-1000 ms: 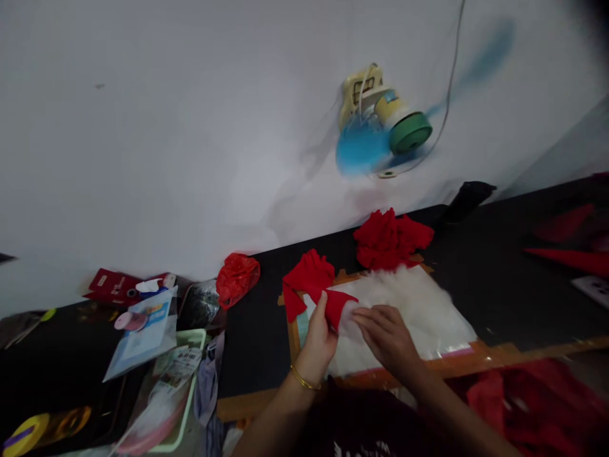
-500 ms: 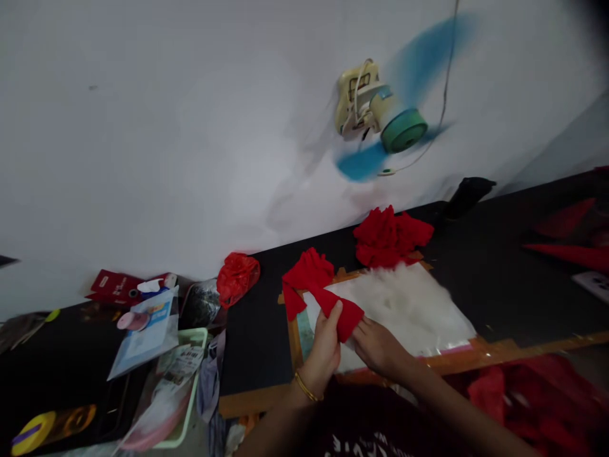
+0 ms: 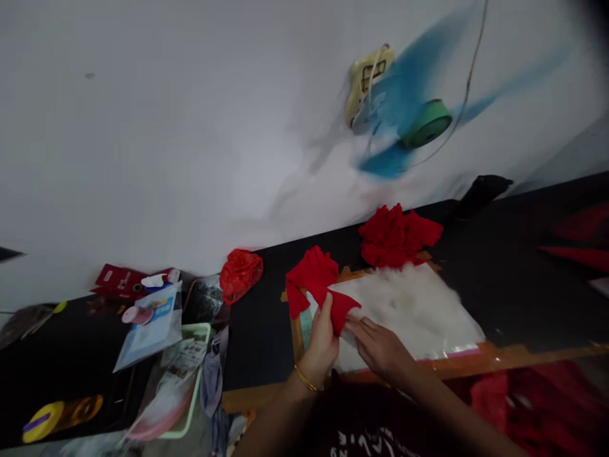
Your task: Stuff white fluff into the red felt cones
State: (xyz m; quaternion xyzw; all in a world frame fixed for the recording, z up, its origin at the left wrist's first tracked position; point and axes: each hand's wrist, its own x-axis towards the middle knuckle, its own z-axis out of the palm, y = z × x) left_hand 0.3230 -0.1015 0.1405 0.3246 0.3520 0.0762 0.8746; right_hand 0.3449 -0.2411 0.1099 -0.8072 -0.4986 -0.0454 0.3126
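Note:
A small red cloth piece (image 3: 343,309) is pinched in my left hand (image 3: 324,339), its thumb lying on top of the cloth. My right hand (image 3: 380,346) is closed at the cloth's lower right edge, fingertips pressed together. A whitish bit shows by those fingertips, too small and blurred to name. Beneath and beyond both hands, a mat of white fluffy stuffing (image 3: 409,301) lies on a taped sheet on the black table (image 3: 259,330). Just behind my left hand rests a pile of red cloth pieces (image 3: 314,273).
Another red cloth heap (image 3: 399,236) sits at the back, near a spinning blue wall fan (image 3: 423,124). To the left are a red plastic bag (image 3: 240,275), a green-rimmed basket (image 3: 195,400), a clear packet (image 3: 152,330) and a yellow-capped container (image 3: 45,422). Red fabric (image 3: 537,406) hangs low right.
The red cloth in my left hand has tilted, and its free end sits a little higher. My right fingers have slid slightly outward along its edge. The whole view has shifted a little.

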